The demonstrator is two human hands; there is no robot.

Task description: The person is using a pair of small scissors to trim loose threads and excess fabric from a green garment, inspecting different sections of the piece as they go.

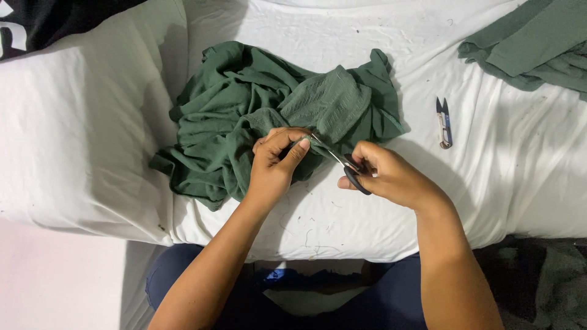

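Garment (244, 116), dark green knit, lies bunched on the white sheet (520, 177) of the bed, just beyond the person's knees. Left hand (275, 162) is pinched closed on a fold at the near edge, lifting it off the heap, which judged from the pose keeps the cloth taut and clear of the layers below. Right hand (385, 174) is closed through the black loops of small scissors (339, 162), blades pointing into the pinched fold beside the left fingertips. Thread snips (444, 122) lie apart to the right, untouched. More green fabric (532, 43) sits at far right. Loose thread bits dot the sheet's near edge.
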